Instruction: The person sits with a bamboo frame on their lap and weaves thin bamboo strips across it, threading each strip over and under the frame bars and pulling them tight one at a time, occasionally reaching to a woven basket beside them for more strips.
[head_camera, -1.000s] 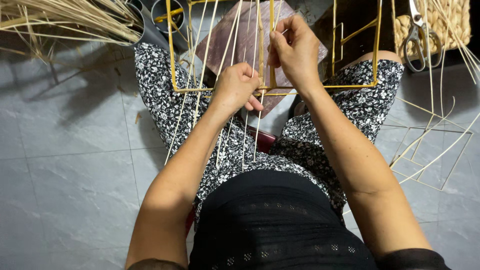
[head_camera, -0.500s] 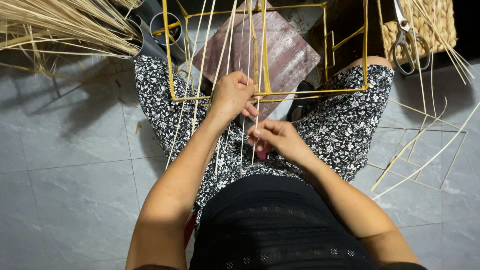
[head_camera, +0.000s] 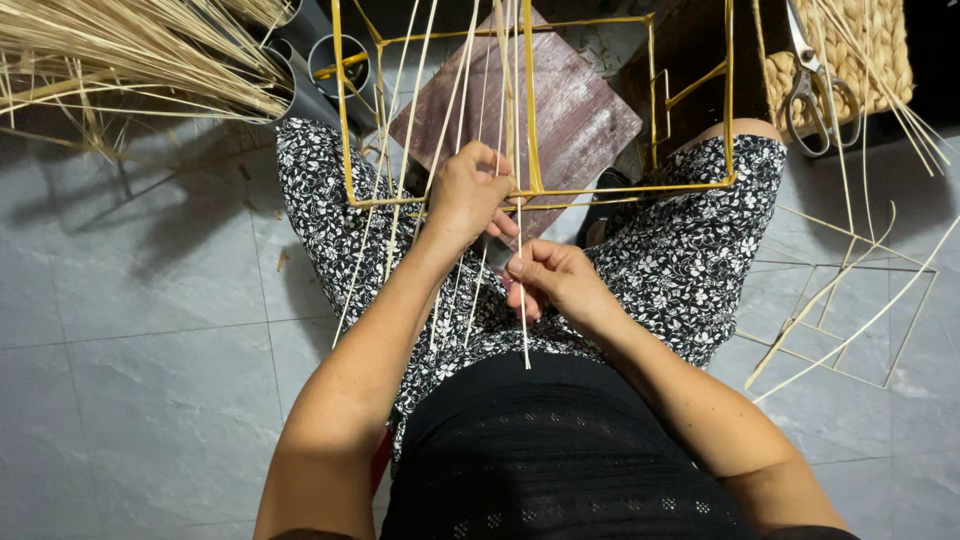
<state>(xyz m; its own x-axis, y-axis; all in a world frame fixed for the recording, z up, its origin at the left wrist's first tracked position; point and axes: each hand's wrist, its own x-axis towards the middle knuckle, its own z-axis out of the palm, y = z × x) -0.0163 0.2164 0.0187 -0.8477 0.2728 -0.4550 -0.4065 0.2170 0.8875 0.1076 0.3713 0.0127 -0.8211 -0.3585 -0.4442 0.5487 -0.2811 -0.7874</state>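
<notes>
A yellow wire box frame (head_camera: 640, 187) rests on my lap over the floral trousers. Several thin pale reed strips (head_camera: 455, 110) hang over its near bar and run down toward my waist. My left hand (head_camera: 468, 195) grips the near bar where the strips cross it. Just below it, my right hand (head_camera: 555, 283) pinches one reed strip (head_camera: 521, 320) between thumb and fingers, the strip's end pointing toward my black top.
A bundle of loose reeds (head_camera: 130, 50) lies at the upper left beside dark tubes (head_camera: 340, 62). A brown wooden board (head_camera: 570, 110) sits under the frame. Scissors (head_camera: 815, 85) lie on a woven basket (head_camera: 880, 50) at upper right. Another thin frame (head_camera: 850, 320) lies on the grey tiles at right.
My right hand came down from the top of the frame to just below my left hand and now pinches a strip. The left hand stayed on the bar.
</notes>
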